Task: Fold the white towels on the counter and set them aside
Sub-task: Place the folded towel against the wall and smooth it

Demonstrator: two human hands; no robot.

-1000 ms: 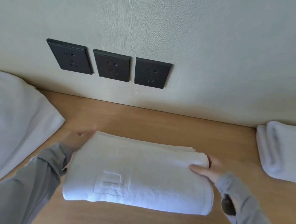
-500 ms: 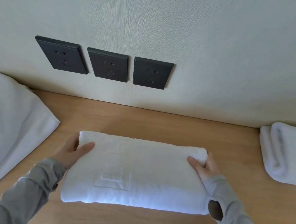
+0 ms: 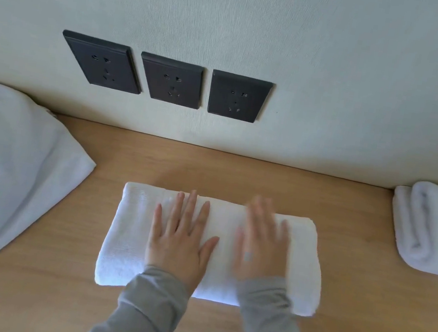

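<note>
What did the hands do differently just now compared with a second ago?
Both hands let go of the ends of the middle towel and moved inward onto its top. The left hand lies flat with straight fingers, and the right hand, blurred, does likewise. The towel itself stayed put, as did the loose pile at left and the folded towel at right.

Both hands left the ends of the folded towel and came to its top. The left hand lay flat, fingers spread straight; the right hand lay beside it, blurred. The towel's embossed mark was now hidden under them.
</note>
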